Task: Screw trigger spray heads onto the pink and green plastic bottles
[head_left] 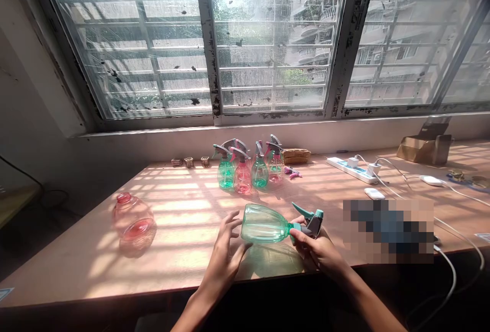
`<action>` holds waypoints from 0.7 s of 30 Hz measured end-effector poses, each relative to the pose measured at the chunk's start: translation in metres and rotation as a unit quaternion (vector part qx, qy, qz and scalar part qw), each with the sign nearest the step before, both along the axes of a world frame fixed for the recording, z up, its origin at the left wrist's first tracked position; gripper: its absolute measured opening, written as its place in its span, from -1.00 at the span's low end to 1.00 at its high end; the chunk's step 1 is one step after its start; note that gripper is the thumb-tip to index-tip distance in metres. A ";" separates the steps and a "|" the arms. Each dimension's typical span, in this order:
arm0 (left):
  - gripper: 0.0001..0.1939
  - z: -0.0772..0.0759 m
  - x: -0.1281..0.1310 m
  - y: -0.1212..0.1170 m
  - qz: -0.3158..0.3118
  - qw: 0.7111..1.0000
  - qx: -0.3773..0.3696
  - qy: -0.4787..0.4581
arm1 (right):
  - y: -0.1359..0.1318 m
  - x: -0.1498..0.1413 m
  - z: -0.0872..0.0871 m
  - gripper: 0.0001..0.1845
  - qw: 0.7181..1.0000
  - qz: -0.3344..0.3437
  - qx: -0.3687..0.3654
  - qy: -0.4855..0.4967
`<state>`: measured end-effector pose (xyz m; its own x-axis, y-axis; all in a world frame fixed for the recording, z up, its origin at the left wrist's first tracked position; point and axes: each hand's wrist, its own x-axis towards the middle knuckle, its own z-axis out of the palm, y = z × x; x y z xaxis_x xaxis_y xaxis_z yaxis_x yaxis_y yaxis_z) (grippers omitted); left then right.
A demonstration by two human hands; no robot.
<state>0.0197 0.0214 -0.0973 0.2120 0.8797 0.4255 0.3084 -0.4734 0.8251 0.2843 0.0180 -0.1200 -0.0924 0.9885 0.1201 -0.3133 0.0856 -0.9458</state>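
A clear green spray bottle [265,224] lies on its side in the air above the table's front edge, its base toward the left. My right hand [316,248] is closed around its neck, just below the grey and green trigger head [312,220]. Beside the bottle's base, my left hand [228,248] has its fingers spread; whether a fingertip touches the plastic I cannot tell. Off to the left stands a pink bottle [133,220] without a spray head. Several green and pink spray bottles [242,171] with heads on are grouped at the back.
Pink trigger pieces [293,172] and a brown box [296,156] are beside the grouped bottles. A white power strip [351,170] with cables lies to the right, near a cardboard box [424,147]. Small blocks [189,162] line the back edge. A blurred patch [388,231] covers something at right.
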 end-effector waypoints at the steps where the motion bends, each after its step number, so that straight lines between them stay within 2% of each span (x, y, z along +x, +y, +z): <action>1: -0.55 0.001 0.001 -0.001 -0.001 1.000 0.001 0.010 | 0.000 0.000 0.000 -0.55 1.000 0.003 0.001 -0.003; 6: -0.54 0.008 0.003 -0.007 0.003 0.997 -0.065 -0.028 | -0.007 0.004 0.001 -0.57 0.997 0.028 0.026 -0.072; 9: -0.58 0.006 0.002 -0.005 -0.004 0.997 -0.073 -0.041 | -0.008 0.003 0.003 -0.57 0.996 0.011 0.032 -0.085; 12: -0.64 0.000 0.000 -0.002 -0.011 0.999 -0.038 -0.025 | -0.004 0.001 0.005 -0.56 0.998 -0.021 0.017 -0.050; 16: -0.54 -0.006 0.000 -0.002 -0.006 0.999 0.037 0.022 | 0.000 0.000 0.005 -0.54 0.999 -0.028 0.017 -0.024; 21: -0.59 0.000 0.003 -0.005 -0.001 0.999 -0.046 0.003 | -0.004 0.002 0.003 -0.54 0.997 -0.027 0.021 -0.064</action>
<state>0.0224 0.0163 -0.0970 0.2155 0.9149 0.3414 0.3128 -0.3959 0.8634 0.2868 0.0144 -0.1169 -0.0565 0.9869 0.1511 -0.1840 0.1385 -0.9731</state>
